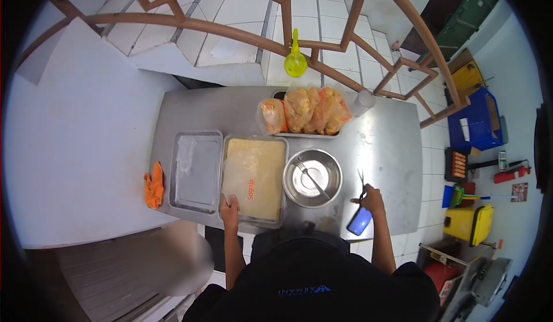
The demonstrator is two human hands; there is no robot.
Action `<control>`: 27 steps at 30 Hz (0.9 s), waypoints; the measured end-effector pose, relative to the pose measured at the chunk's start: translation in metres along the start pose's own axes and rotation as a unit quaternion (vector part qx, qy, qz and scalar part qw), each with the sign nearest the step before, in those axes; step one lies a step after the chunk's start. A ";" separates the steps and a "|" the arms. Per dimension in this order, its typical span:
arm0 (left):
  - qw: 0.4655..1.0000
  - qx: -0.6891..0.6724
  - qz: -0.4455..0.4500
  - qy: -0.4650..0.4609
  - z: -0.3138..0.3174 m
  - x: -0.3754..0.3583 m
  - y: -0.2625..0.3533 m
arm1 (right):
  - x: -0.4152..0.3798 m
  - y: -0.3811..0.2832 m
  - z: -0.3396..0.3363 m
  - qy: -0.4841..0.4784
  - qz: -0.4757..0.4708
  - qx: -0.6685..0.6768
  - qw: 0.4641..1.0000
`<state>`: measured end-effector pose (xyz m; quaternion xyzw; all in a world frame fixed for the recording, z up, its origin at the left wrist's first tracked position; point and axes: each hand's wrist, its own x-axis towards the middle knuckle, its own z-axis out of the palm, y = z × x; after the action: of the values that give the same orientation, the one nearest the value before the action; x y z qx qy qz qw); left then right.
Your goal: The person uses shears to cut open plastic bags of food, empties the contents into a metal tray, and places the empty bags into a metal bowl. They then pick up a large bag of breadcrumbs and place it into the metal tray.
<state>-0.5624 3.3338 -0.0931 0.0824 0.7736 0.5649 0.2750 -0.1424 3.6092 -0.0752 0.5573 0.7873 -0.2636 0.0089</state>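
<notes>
At the lower left corner of a clear plastic bag of pale yellow crumbs is my left hand, its fingers closed on the bag's edge. The bag bears orange lettering and lies in a clear rectangular tray. My right hand is closed around a pair of scissors, the blades pointing away from me. A blue, phone-like rectangle lies just below that hand near the table's front edge. Between my hands stands a steel bowl with a fork inside.
Left of the crumbs is a second clear tray with white residue, then an orange cloth. Bagged chicken pieces fill a metal tray at the back, beside a clear cup. A yellow-green squeeze bottle stands near the brown railing.
</notes>
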 end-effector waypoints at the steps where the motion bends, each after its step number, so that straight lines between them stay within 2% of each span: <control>1: 1.000 0.019 0.002 -0.011 0.000 -0.006 -0.005 | -0.002 0.011 -0.003 -0.022 0.055 -0.008 0.998; 2: 1.000 0.013 -0.002 -0.014 0.005 -0.008 -0.013 | 0.002 0.020 -0.002 -0.043 0.109 -0.014 0.993; 4: 0.995 0.049 0.087 0.024 0.010 -0.009 -0.032 | 0.009 0.035 0.012 -0.018 0.107 -0.040 0.993; 5: 0.995 0.046 0.089 0.025 0.006 -0.010 -0.031 | 0.016 0.035 0.017 -0.030 0.124 -0.053 0.990; 7: 0.987 0.140 -0.013 -0.081 -0.006 -0.011 -0.027 | 0.023 0.032 0.020 -0.037 0.129 -0.055 0.989; 10: 0.983 0.125 -0.033 -0.127 -0.025 -0.009 -0.025 | 0.048 0.056 0.042 -0.059 0.121 -0.071 0.988; 14: 0.991 0.086 -0.023 -0.101 -0.050 -0.013 -0.037 | 0.054 0.050 0.035 -0.076 0.122 -0.089 0.986; 16: 0.993 0.063 -0.005 -0.097 -0.064 -0.023 -0.038 | 0.046 0.013 0.019 -0.060 0.125 -0.131 0.982; 18: 0.992 0.065 -0.018 -0.104 -0.074 -0.033 -0.038 | 0.055 -0.022 0.017 0.038 0.025 -0.087 0.995; 19: 0.990 0.073 -0.034 -0.114 -0.079 -0.038 -0.039 | 0.063 -0.045 0.023 0.094 -0.091 -0.035 0.991; 21: 0.989 0.079 -0.007 -0.123 -0.087 -0.049 -0.046 | 0.077 -0.113 0.030 0.064 -0.173 0.153 0.971; 22: 0.987 0.085 0.020 -0.133 -0.089 -0.053 -0.047 | 0.085 -0.146 0.038 0.029 -0.209 0.152 0.966; 23: 0.986 0.088 -0.006 -0.139 -0.092 -0.060 -0.042 | 0.098 -0.174 0.052 -0.066 -0.154 0.289 0.943; 24: 0.986 0.093 -0.002 -0.141 -0.094 -0.064 -0.039 | 0.109 -0.201 0.067 -0.158 -0.094 0.417 0.890; 25: 0.985 0.083 -0.007 -0.149 -0.097 -0.069 -0.039 | 0.115 -0.231 0.078 -0.208 -0.014 0.573 0.792; 26: 0.985 0.072 -0.011 -0.156 -0.100 -0.074 -0.038 | 0.120 -0.256 0.085 -0.252 0.065 0.704 0.660; 27: 0.985 0.076 -0.006 -0.156 -0.103 -0.080 -0.036 | 0.135 -0.272 0.097 -0.250 0.062 0.708 0.657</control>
<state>-0.5428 3.2008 -0.0785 0.1855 0.7622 0.4829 0.3891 -0.4607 3.6203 -0.0904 0.3552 0.2940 -0.8698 -0.1759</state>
